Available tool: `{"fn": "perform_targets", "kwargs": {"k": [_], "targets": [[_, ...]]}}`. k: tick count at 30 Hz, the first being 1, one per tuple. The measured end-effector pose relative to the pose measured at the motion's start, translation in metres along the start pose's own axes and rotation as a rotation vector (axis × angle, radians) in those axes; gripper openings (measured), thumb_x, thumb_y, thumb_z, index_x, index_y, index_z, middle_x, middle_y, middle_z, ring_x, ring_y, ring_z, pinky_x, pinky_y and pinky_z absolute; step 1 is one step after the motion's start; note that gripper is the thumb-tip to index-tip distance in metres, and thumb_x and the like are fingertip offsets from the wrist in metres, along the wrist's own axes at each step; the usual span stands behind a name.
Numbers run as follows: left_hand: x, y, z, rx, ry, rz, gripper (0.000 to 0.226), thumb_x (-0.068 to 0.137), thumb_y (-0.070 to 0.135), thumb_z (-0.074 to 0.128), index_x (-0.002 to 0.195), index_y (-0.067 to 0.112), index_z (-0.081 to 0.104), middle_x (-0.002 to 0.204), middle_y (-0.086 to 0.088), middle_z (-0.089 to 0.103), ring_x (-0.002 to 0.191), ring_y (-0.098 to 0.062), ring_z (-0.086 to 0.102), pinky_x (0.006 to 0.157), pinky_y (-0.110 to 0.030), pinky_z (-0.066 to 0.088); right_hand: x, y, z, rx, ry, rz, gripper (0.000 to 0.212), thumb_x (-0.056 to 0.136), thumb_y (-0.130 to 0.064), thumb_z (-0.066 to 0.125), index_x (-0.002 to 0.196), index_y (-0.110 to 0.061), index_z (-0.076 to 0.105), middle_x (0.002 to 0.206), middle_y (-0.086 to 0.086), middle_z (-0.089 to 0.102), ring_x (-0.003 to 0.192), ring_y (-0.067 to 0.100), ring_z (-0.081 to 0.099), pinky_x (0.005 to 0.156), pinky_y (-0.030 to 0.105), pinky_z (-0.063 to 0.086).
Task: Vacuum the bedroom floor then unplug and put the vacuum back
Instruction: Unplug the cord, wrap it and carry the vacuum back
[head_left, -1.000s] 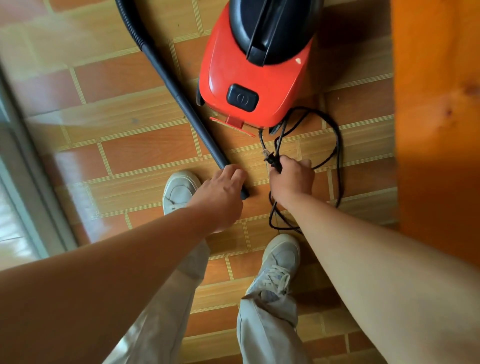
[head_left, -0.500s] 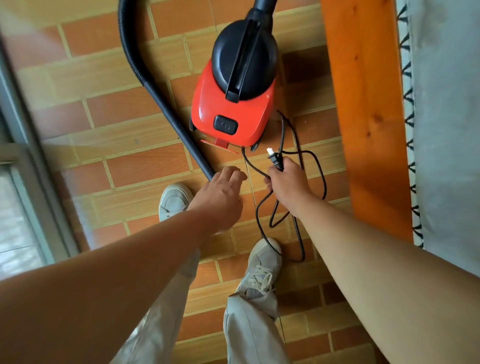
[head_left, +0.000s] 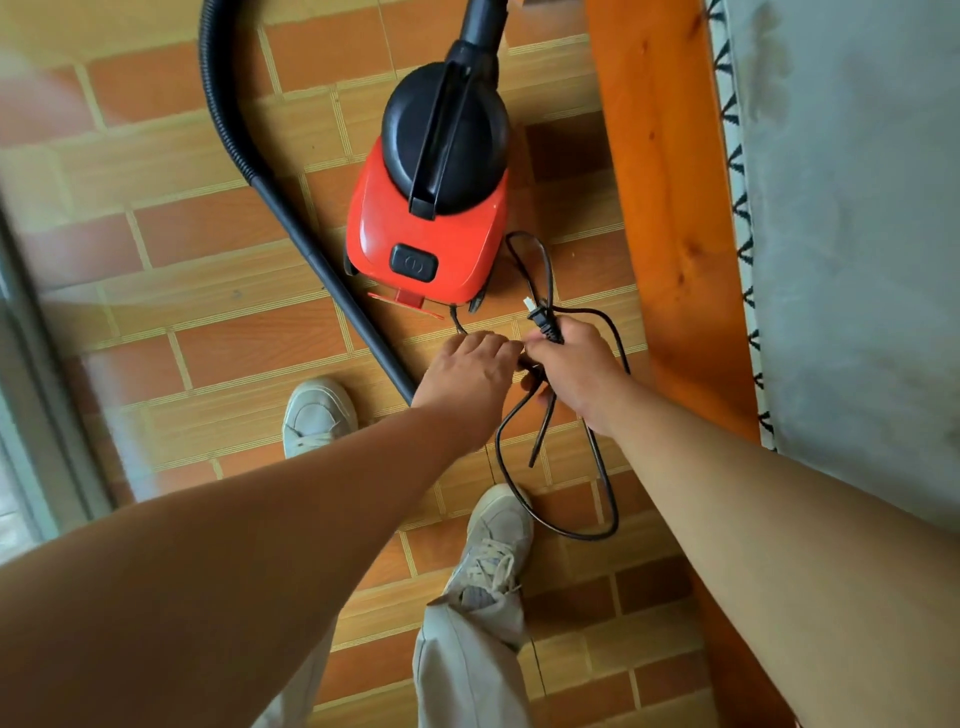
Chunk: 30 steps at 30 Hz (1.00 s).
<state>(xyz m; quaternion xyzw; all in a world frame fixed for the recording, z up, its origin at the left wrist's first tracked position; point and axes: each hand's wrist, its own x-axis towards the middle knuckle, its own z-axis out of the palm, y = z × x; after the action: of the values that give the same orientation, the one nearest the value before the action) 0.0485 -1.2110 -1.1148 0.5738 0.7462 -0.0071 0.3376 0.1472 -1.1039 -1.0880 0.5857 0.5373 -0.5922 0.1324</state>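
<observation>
A red vacuum (head_left: 426, 244) with a black domed top stands on the tiled floor ahead of my feet. Its black hose (head_left: 223, 119) curves down the left side into a straight wand (head_left: 332, 291). The wand's near end is hidden under my left hand. My right hand (head_left: 576, 369) grips gathered loops of the black power cord (head_left: 602, 467), and the plug (head_left: 543, 322) sticks out above my fist, free of any socket. My left hand (head_left: 467, 374) is right beside it, fingers curled on the cord stretch that comes from the vacuum's rear.
An orange wooden bed frame (head_left: 670, 208) runs along the right, with grey bedding (head_left: 857, 208) beyond it. A grey door or window frame (head_left: 31, 364) lines the left edge. My two pale shoes (head_left: 317, 415) stand on the brick-pattern tiles below the hands.
My left hand has left the wand's end and moved right to the cord beside my right hand. My head has pulled back, so more of the vacuum and bed shows.
</observation>
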Motion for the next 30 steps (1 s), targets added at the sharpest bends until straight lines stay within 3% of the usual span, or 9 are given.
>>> {"fn": "perform_targets", "kwargs": {"k": [4, 7, 11, 14, 17, 19, 22, 26, 30], "targets": [[0.011, 0.001, 0.002, 0.053, -0.018, -0.002, 0.028, 0.102, 0.024, 0.051, 0.130, 0.021, 0.053, 0.125, -0.003, 0.054, 0.121, -0.025, 0.049, 0.104, -0.038, 0.036, -0.001, 0.008, -0.006, -0.146, -0.027, -0.029, 0.012, 0.099, -0.020, 0.053, 0.105, -0.015, 0.063, 0.096, 0.010, 0.072, 0.077, 0.024, 0.070, 0.060, 0.038, 0.055], [0.012, -0.007, -0.004, 0.030, -0.024, -0.020, 0.025, 0.107, 0.029, 0.042, 0.127, 0.020, 0.053, 0.123, -0.004, 0.053, 0.118, -0.026, 0.049, 0.101, -0.039, 0.038, -0.005, 0.016, -0.017, -0.282, -0.045, -0.039, 0.012, 0.101, -0.021, 0.049, 0.102, -0.018, 0.061, 0.092, 0.007, 0.073, 0.073, 0.014, 0.066, 0.067, 0.035, 0.052], [0.007, -0.020, -0.012, -0.021, -0.041, -0.081, 0.024, 0.108, 0.030, 0.038, 0.124, 0.020, 0.052, 0.121, -0.002, 0.055, 0.116, -0.025, 0.050, 0.100, -0.041, 0.041, -0.016, 0.021, -0.031, -0.351, -0.030, -0.055, 0.020, 0.104, -0.028, 0.050, 0.101, -0.013, 0.063, 0.093, 0.009, 0.071, 0.065, 0.012, 0.055, 0.059, 0.028, 0.041], [0.004, -0.021, -0.020, -0.063, -0.037, -0.132, 0.025, 0.108, 0.030, 0.036, 0.124, 0.019, 0.052, 0.123, -0.002, 0.056, 0.118, -0.026, 0.049, 0.098, -0.042, 0.041, -0.022, 0.011, -0.030, -0.250, 0.025, -0.068, 0.026, 0.104, -0.033, 0.051, 0.091, -0.013, 0.063, 0.084, 0.012, 0.065, 0.066, 0.017, 0.051, 0.062, 0.031, 0.038], [0.006, -0.017, -0.031, -0.140, -0.035, -0.182, 0.029, 0.107, 0.027, 0.041, 0.133, 0.018, 0.047, 0.133, -0.004, 0.053, 0.126, -0.028, 0.046, 0.101, -0.043, 0.039, -0.023, -0.007, -0.023, -0.084, 0.132, -0.061, 0.028, 0.104, -0.034, 0.052, 0.080, -0.020, 0.059, 0.075, 0.003, 0.058, 0.063, 0.016, 0.049, 0.061, 0.030, 0.036], [0.008, -0.014, -0.040, -0.186, -0.038, -0.167, 0.037, 0.104, 0.025, 0.045, 0.141, 0.019, 0.042, 0.141, -0.004, 0.050, 0.131, -0.028, 0.044, 0.104, -0.044, 0.037, -0.021, -0.022, -0.018, 0.037, 0.223, -0.068, 0.025, 0.103, -0.031, 0.053, 0.082, -0.020, 0.060, 0.076, 0.000, 0.060, 0.064, 0.014, 0.052, 0.059, 0.028, 0.038], [0.013, -0.010, -0.056, -0.236, 0.008, -0.063, 0.045, 0.103, 0.026, 0.049, 0.147, 0.023, 0.039, 0.142, -0.002, 0.051, 0.132, -0.026, 0.045, 0.107, -0.043, 0.036, -0.014, -0.046, -0.009, 0.171, 0.249, -0.095, 0.015, 0.103, -0.027, 0.054, 0.090, -0.026, 0.062, 0.088, -0.004, 0.064, 0.081, 0.015, 0.062, 0.065, 0.025, 0.044], [0.029, -0.016, -0.071, -0.264, 0.135, -0.019, 0.030, 0.100, 0.018, 0.056, 0.129, 0.023, 0.054, 0.118, 0.000, 0.060, 0.109, -0.026, 0.057, 0.092, -0.042, 0.049, -0.006, -0.073, -0.007, 0.121, 0.220, -0.166, 0.018, 0.102, -0.029, 0.054, 0.114, -0.021, 0.065, 0.107, -0.001, 0.068, 0.097, 0.016, 0.061, 0.073, 0.024, 0.044], [0.029, -0.031, -0.086, -0.307, 0.141, -0.027, 0.016, 0.105, 0.021, 0.045, 0.113, 0.015, 0.058, 0.107, -0.004, 0.062, 0.099, -0.027, 0.057, 0.083, -0.046, 0.050, -0.004, -0.088, -0.008, -0.016, 0.198, -0.222, 0.013, 0.101, -0.028, 0.053, 0.089, -0.030, 0.059, 0.091, -0.002, 0.064, 0.086, 0.019, 0.060, 0.077, 0.035, 0.049]]}}
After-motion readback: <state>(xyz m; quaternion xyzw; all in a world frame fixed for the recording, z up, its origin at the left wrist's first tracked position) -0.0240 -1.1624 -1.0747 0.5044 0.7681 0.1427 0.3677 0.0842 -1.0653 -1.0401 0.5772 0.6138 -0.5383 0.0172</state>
